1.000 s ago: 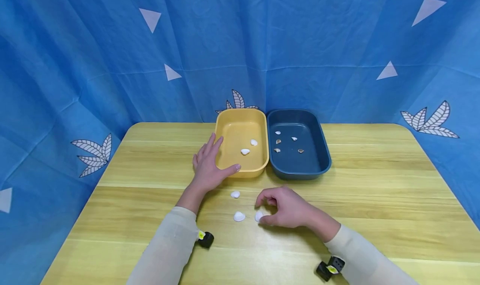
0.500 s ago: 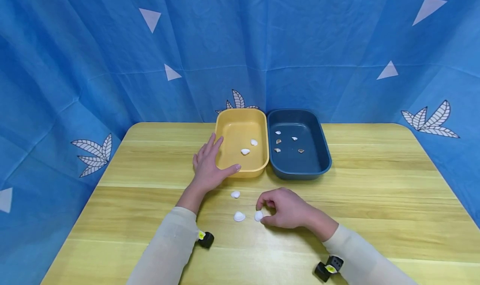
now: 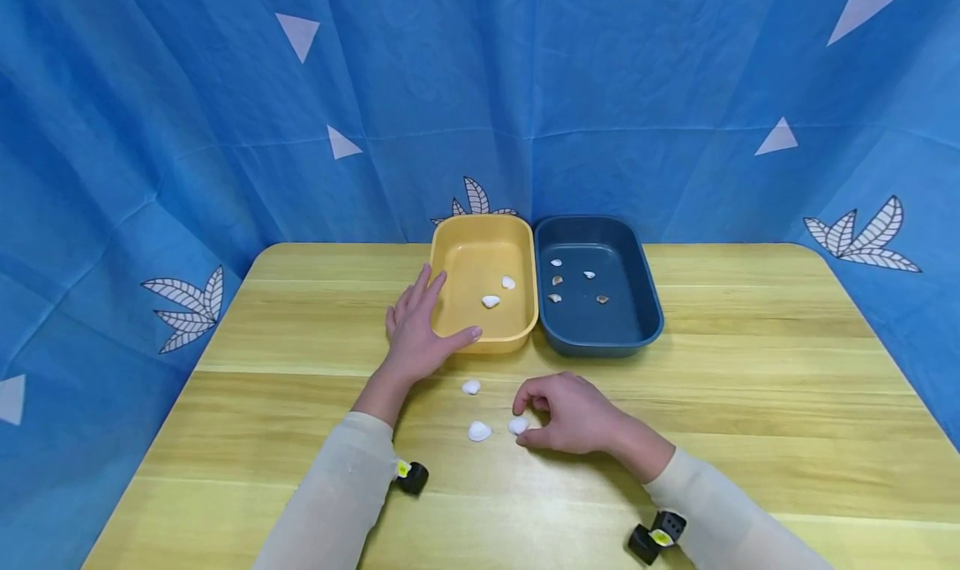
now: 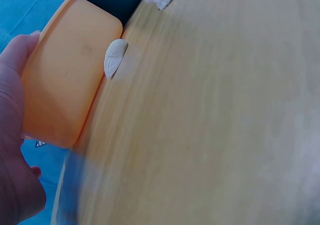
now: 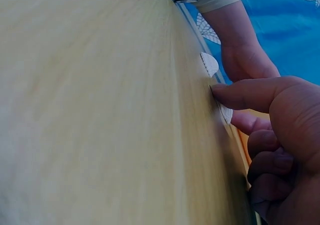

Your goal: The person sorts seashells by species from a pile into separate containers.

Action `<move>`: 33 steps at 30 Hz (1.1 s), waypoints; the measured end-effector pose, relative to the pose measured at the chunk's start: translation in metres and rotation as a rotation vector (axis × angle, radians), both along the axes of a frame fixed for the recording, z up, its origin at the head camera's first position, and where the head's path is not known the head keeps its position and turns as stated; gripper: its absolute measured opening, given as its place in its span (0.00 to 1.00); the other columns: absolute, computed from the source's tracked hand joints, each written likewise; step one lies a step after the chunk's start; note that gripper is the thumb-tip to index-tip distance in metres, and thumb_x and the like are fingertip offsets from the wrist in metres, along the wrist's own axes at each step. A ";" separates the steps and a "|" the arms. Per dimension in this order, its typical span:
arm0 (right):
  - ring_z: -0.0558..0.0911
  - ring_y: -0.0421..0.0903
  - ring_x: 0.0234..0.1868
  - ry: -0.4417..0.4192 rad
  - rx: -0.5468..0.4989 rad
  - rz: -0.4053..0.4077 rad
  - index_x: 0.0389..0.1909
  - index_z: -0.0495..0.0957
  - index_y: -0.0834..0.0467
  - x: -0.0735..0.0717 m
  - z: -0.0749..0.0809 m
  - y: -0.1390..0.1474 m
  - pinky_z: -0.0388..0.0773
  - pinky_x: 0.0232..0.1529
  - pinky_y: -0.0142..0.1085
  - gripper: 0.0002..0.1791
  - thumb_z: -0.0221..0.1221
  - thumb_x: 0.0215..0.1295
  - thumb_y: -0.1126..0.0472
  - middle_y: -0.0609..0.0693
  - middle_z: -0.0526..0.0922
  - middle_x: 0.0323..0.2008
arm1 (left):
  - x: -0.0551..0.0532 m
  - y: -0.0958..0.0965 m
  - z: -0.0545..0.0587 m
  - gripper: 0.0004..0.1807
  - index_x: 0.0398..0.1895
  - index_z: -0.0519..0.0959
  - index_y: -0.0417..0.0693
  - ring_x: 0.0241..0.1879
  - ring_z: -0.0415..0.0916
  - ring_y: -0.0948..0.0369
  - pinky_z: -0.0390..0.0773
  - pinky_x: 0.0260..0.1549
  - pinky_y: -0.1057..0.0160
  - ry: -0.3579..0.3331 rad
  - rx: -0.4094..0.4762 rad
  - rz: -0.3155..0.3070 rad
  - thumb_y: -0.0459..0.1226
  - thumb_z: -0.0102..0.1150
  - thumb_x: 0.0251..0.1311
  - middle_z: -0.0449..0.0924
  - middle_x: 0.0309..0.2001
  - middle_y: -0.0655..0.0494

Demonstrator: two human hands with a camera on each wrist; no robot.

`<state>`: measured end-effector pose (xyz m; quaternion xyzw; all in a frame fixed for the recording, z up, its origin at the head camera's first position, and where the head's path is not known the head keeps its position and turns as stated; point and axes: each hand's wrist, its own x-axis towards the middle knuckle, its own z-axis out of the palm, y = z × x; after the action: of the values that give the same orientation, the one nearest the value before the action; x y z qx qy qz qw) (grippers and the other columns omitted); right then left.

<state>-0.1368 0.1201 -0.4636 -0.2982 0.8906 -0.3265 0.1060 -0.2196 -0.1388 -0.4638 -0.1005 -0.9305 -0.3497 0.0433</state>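
In the head view my right hand (image 3: 573,416) has its thumb and curled index finger on opposite edges of a white seashell (image 3: 518,425), pinching it close over the table. Two more white seashells lie just left of it, a lower seashell (image 3: 479,431) and an upper seashell (image 3: 471,387). My left hand (image 3: 417,337) rests with spread, fairly straight fingers along the left side of the yellow tray (image 3: 487,343), its thumb over the front rim. Two white seashells lie inside that tray. The left wrist view shows a ribbed seashell (image 4: 115,58) near the tray's wall.
A dark blue tray (image 3: 600,328) stands against the yellow one on its right, with several small brown and whitish shells in it. Both trays sit at the back edge of the wooden table (image 3: 750,370). A blue curtain (image 3: 637,70) hangs behind.
The right thumb and index finger have closed in on the seashell, which now sits tilted between them and slightly farther from me. The left hand stays on the yellow tray.
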 end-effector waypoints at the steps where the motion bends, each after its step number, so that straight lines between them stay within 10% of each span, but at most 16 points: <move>1: 0.60 0.34 0.19 -0.004 -0.001 0.008 0.33 0.81 0.44 0.000 0.000 0.000 0.64 0.28 0.34 0.14 0.76 0.48 0.52 0.35 0.60 0.15 | 0.000 0.000 0.000 0.57 0.80 0.52 0.63 0.75 0.39 0.44 0.32 0.66 0.33 0.003 -0.001 0.001 0.69 0.64 0.49 0.36 0.80 0.64; 17: 0.61 0.35 0.21 -0.033 -0.123 0.017 0.32 0.80 0.45 0.000 0.008 0.002 0.62 0.28 0.33 0.12 0.74 0.50 0.59 0.35 0.61 0.17 | 0.000 0.000 -0.001 0.57 0.80 0.53 0.62 0.75 0.40 0.44 0.32 0.66 0.33 0.020 0.005 -0.004 0.68 0.65 0.48 0.36 0.80 0.62; 33: 0.59 0.38 0.19 0.123 -0.352 -0.078 0.35 0.80 0.47 -0.013 0.045 -0.003 0.61 0.24 0.34 0.14 0.74 0.51 0.64 0.40 0.58 0.17 | 0.000 0.000 0.000 0.57 0.80 0.53 0.61 0.75 0.41 0.43 0.32 0.66 0.32 0.021 0.006 -0.002 0.68 0.64 0.49 0.36 0.80 0.62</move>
<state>-0.1497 0.1172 -0.4189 -0.2966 0.8355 -0.4623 -0.0150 -0.2193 -0.1386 -0.4635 -0.1053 -0.9289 -0.3512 0.0530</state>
